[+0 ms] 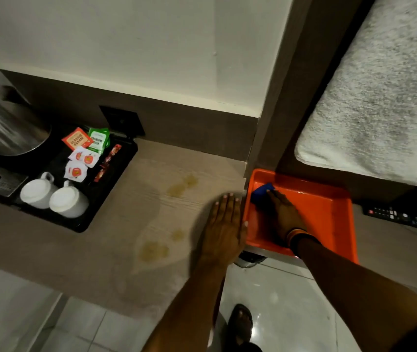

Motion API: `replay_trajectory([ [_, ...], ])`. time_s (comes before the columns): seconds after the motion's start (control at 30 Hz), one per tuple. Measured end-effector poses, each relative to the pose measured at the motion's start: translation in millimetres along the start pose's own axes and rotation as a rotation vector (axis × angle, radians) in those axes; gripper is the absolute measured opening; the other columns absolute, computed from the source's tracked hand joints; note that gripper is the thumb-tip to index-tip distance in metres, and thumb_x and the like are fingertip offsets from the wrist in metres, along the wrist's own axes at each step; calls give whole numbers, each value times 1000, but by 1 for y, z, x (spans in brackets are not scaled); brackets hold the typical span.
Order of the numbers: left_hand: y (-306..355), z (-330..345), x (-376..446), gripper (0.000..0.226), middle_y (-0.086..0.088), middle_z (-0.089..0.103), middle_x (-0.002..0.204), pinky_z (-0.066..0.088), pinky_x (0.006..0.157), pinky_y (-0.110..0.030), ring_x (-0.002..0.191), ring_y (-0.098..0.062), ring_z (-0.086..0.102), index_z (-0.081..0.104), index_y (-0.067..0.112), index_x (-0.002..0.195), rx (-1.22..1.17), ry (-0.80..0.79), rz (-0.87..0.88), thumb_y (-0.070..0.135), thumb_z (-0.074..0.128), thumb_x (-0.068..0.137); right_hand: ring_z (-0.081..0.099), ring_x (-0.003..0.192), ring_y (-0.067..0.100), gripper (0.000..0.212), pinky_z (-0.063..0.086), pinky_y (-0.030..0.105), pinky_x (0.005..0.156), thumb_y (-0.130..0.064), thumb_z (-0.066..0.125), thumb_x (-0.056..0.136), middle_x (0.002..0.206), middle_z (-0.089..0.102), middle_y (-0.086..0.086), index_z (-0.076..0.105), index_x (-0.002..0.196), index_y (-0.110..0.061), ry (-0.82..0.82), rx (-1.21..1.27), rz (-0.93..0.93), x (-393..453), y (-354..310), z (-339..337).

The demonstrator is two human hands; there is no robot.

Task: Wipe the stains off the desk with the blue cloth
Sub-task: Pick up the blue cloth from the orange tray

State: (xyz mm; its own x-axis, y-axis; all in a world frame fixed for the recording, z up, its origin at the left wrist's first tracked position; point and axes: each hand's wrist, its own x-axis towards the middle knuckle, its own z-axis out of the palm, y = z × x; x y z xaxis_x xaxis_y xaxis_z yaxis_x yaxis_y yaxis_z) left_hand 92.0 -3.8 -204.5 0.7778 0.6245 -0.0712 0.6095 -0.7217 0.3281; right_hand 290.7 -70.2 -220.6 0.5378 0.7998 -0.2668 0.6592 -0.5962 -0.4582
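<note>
Two bare forearms reach up from the bottom edge over a pale tiled floor (pixel 278 301), where a dark sandal (pixel 240 323) shows between them. At far left, on the wood-grain worktop (pixel 126 280), a black tray (pixel 116 174) carries a steel kettle (pixel 6 125), two white cups (pixel 55 194) turned upside down side by side, and a scatter of tea and sugar sachets (pixel 85 153) near its back edge. Right of the tray, yellowish stains (pixel 182 185) mark the worktop in two patches, one toward the wall and one (pixel 152 251) nearer the front edge. The left hand (pixel 223 224) lies flat on the worktop just right of the stains, fingers straight and together, its grip spread and holding nothing. Just beside it, past the worktop's end, an orange tray (pixel 329 207) holds the blue cloth (pixel 262 191) in its far left corner. The right hand (pixel 282 214), with an orange band at the wrist, reaches into that tray and rests on the cloth, fingers touching it; whether its grip has closed on the cloth cannot be told. Farther right, a black remote control (pixel 402 217) lies on a lower surface, and a white towel (pixel 385 97) fills the upper right corner.
</note>
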Motion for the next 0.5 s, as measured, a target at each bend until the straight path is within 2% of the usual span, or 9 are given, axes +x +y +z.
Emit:
replay_trajectory([
  [0.1,-5,-16,-22,65,-12,1,173,1,130,-47,160,-27,-4,3,11,163,10,30,10,41,22,109,27,151,32,68,23,45,124,4,48,95,165,26,15,29,157,-16,96,19,-35,-21,-17,-20],
  [0.23,-15,-41,-64,63,-17,17,170,12,129,-50,159,-30,9,19,6,161,-23,136,19,37,33,108,26,152,30,81,24,46,124,13,47,84,166,24,13,28,157,-15,165,17,-104,-64,-60,-37],
  [0.4,-49,-66,-125,67,-12,-5,173,-5,129,-44,159,-24,-10,-2,11,162,50,120,-90,43,18,107,32,149,31,71,26,47,124,6,48,92,164,30,12,32,156,-19,224,103,-245,-133,-126,-13],
  [0.5,-79,-71,-171,65,-11,-12,172,-5,130,-47,158,-24,-15,-6,12,161,37,128,-159,42,16,108,45,141,35,63,35,46,118,-5,46,99,159,40,14,29,157,-24,97,149,-252,-177,-155,29],
])
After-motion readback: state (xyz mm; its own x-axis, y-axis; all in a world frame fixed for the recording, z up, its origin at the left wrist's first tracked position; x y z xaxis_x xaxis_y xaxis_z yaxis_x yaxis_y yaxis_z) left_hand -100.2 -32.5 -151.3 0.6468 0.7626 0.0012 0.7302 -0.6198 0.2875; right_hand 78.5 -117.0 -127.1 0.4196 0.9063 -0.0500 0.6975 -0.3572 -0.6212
